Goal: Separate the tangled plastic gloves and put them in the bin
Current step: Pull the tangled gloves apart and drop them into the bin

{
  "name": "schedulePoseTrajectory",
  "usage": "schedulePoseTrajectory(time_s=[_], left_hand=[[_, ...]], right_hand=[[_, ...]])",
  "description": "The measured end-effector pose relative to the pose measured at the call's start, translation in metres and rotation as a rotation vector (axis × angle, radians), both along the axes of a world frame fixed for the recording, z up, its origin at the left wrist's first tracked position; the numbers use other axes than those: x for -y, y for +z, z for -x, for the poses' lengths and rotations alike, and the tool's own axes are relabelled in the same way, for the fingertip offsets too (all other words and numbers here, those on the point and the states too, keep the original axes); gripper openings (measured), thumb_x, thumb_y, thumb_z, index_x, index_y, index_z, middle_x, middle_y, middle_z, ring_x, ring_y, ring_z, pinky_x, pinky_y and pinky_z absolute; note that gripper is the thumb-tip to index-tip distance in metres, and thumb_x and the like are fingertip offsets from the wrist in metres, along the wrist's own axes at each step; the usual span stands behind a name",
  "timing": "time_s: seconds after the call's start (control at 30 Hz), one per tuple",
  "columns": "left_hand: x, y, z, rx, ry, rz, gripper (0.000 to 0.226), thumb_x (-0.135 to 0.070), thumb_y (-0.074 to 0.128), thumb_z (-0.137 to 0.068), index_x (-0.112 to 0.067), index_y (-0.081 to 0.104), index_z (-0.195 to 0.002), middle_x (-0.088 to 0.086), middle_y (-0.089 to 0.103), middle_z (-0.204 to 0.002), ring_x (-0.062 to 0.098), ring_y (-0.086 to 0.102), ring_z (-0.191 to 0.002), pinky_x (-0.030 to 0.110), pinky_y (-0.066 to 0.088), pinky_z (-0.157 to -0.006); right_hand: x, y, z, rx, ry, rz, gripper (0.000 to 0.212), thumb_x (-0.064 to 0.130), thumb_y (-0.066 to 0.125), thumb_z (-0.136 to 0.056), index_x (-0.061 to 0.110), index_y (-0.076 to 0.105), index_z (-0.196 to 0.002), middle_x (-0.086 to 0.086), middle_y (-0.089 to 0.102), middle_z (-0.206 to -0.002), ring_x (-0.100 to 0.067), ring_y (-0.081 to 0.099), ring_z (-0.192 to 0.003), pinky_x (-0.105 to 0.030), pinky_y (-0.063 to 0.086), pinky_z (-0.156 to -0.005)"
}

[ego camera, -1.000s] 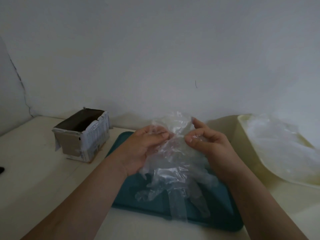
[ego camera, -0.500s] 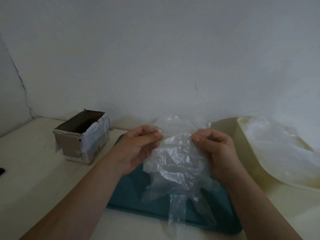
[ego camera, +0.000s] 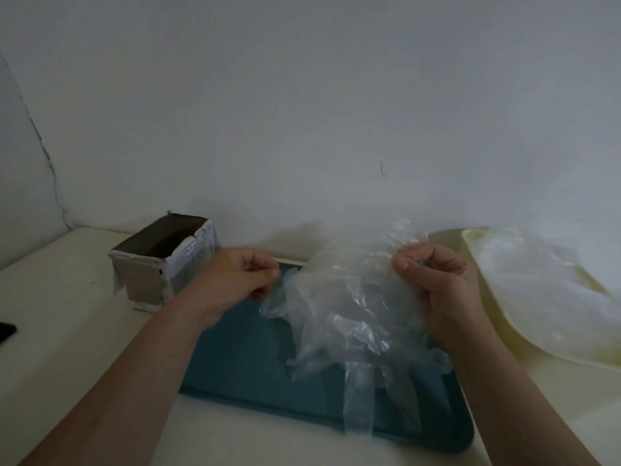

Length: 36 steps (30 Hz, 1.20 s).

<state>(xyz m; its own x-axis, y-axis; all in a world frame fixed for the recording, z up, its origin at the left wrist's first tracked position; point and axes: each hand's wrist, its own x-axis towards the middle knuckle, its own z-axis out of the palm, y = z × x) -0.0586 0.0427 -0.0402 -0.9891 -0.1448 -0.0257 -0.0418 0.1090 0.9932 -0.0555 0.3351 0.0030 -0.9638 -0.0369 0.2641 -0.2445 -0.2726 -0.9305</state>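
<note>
left hand point(ego camera: 242, 280) pinches gloves point(ego camera: 342, 314) edge, right hand point(ego camera: 437, 280) grips top | both now wider apart than before | gloves stretch between grips, separation begins

Pretty dim and flat, with a greyish cast all over, and I can't pick out where the light comes from. There's a soft smudgy shadow on the wall point(ego camera: 302, 95) just behind the gloves point(ego camera: 349, 307), which catch a faint sheen. Everything's a bit soft, and lines bend toward 9 o'clock.
</note>
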Motion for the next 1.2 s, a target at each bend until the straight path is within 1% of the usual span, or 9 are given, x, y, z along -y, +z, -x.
schedulePoseTrajectory(time_s=[0.07,0.17,0.27,0.37,0.6,0.77,0.9,1.0,1.2], left_hand=[[-0.010,0.006,-0.001,-0.026,-0.021,-0.139,0.027,-0.020,0.076,-0.092,0.002,0.074,-0.108,0.014,0.078,-0.094,0.029,0.069,-0.089,0.030,0.061,-0.075],[-0.035,0.017,-0.010,0.150,-0.203,-0.360,0.066,-0.051,0.078,-0.076,-0.003,0.074,-0.120,0.012,0.077,-0.116,0.028,0.073,-0.105,0.041,0.056,-0.098],[-0.049,0.028,-0.024,0.219,-0.370,-0.448,0.045,-0.043,0.079,-0.076,-0.010,0.083,-0.107,0.006,0.077,-0.106,0.014,0.075,-0.086,0.031,0.061,-0.085],[-0.049,0.038,-0.032,0.126,-0.293,-0.406,0.010,-0.020,0.083,-0.076,-0.011,0.081,-0.080,0.007,0.073,-0.083,0.015,0.073,-0.071,0.028,0.064,-0.074],[-0.033,0.062,-0.031,-0.180,0.143,-0.158,0.026,-0.027,0.079,-0.092,-0.010,0.071,-0.075,-0.001,0.067,-0.068,0.011,0.062,-0.065,0.022,0.049,-0.064],[-0.024,0.074,-0.040,-0.309,0.184,0.148,0.032,-0.025,0.076,-0.095,0.004,0.067,-0.087,0.003,0.070,-0.074,0.013,0.059,-0.068,0.027,0.046,-0.068],[-0.025,0.095,-0.055,-0.378,0.122,0.340,0.012,-0.016,0.072,-0.096,-0.009,0.077,-0.088,0.001,0.078,-0.080,0.004,0.067,-0.068,0.017,0.053,-0.065],[-0.029,0.111,-0.063,-0.343,0.028,0.436,0.013,-0.017,0.071,-0.096,-0.008,0.076,-0.088,-0.001,0.079,-0.080,0.004,0.069,-0.068,0.024,0.055,-0.068],[-0.055,0.143,-0.087,-0.232,-0.475,0.348,0.016,-0.018,0.072,-0.098,-0.004,0.074,-0.105,0.008,0.081,-0.098,0.020,0.078,-0.090,0.035,0.064,-0.076]], right_hand=[[0.001,0.000,0.000,-0.048,0.098,-0.047,0.021,-0.001,0.086,-0.055,0.015,0.073,-0.058,-0.004,0.069,-0.071,-0.017,0.064,-0.065,-0.024,0.053,-0.063],[0.003,0.000,-0.004,-0.099,0.228,-0.131,0.029,0.025,0.098,-0.048,0.014,0.076,-0.063,-0.005,0.071,-0.073,-0.019,0.065,-0.069,-0.028,0.054,-0.068],[0.006,0.001,-0.007,-0.094,0.272,-0.186,0.024,0.022,0.093,-0.049,0.014,0.077,-0.064,-0.007,0.072,-0.075,-0.020,0.066,-0.069,-0.029,0.054,-0.068],[0.004,0.005,-0.013,-0.068,0.287,-0.196,0.012,0.012,0.085,-0.056,0.011,0.077,-0.065,-0.011,0.072,-0.080,-0.022,0.066,-0.069,-0.030,0.055,-0.065],[-0.003,0.006,-0.026,-0.020,0.018,-0.523,0.013,-0.005,0.082,-0.079,0.003,0.076,-0.071,-0.027,0.072,-0.077,-0.033,0.067,-0.072,-0.065,0.057,-0.082],[-0.007,0.017,-0.043,-0.096,-0.103,-0.689,0.017,0.004,0.087,-0.076,0.016,0.078,-0.068,-0.004,0.074,-0.075,-0.029,0.071,-0.076,-0.049,0.061,-0.081],[-0.012,0.049,-0.066,-0.274,-0.073,-0.843,0.016,0.018,0.090,-0.075,0.029,0.079,-0.068,0.015,0.066,-0.109,-0.004,0.062,-0.104,-0.030,0.048,-0.093],[-0.012,0.072,-0.081,-0.424,-0.048,-0.966,0.013,0.029,0.088,-0.077,0.038,0.079,-0.073,0.026,0.049,-0.146,-0.003,0.041,-0.138,-0.036,0.031,-0.114],[0.020,0.095,-0.083,-0.309,0.212,-0.864,0.013,0.019,0.089,-0.077,0.031,0.083,-0.079,0.023,0.053,-0.147,-0.004,0.048,-0.136,-0.036,0.032,-0.113]])
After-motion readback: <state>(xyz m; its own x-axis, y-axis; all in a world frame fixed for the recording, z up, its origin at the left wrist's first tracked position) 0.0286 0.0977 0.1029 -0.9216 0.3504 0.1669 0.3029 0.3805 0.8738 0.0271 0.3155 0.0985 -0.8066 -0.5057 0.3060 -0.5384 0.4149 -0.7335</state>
